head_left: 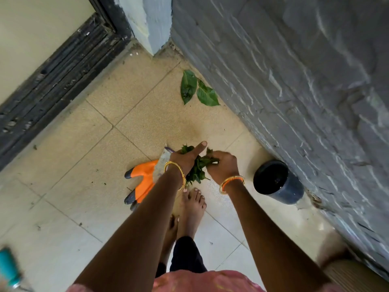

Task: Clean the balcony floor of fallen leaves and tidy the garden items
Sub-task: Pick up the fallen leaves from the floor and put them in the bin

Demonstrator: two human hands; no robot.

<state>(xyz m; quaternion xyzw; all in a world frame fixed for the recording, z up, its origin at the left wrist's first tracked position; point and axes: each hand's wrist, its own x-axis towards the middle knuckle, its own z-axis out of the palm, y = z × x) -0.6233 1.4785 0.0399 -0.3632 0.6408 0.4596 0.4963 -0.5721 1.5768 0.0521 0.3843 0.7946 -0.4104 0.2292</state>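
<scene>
Both hands hold a bunch of green leaves [196,168] over the tiled floor [84,157]: the left hand [186,158] grips it, thumb out, and the right hand [223,165] pinches it. Two leaves [197,88] lie farther off by the grey wall [294,81]; an orange glove [143,180] lies left, a black pot [275,182] right.

- Soft, even daylight; the source itself is out of view.
- Shadows are faint: a dim patch on the floor tiles [147,114] ahead of the hands.
- Wide-angle bending curves the door track [52,81] and stone wall [294,91].
- A teal object [8,266] at the lower left edge is smeared with blur.
- The middle is fairly sharp.
</scene>
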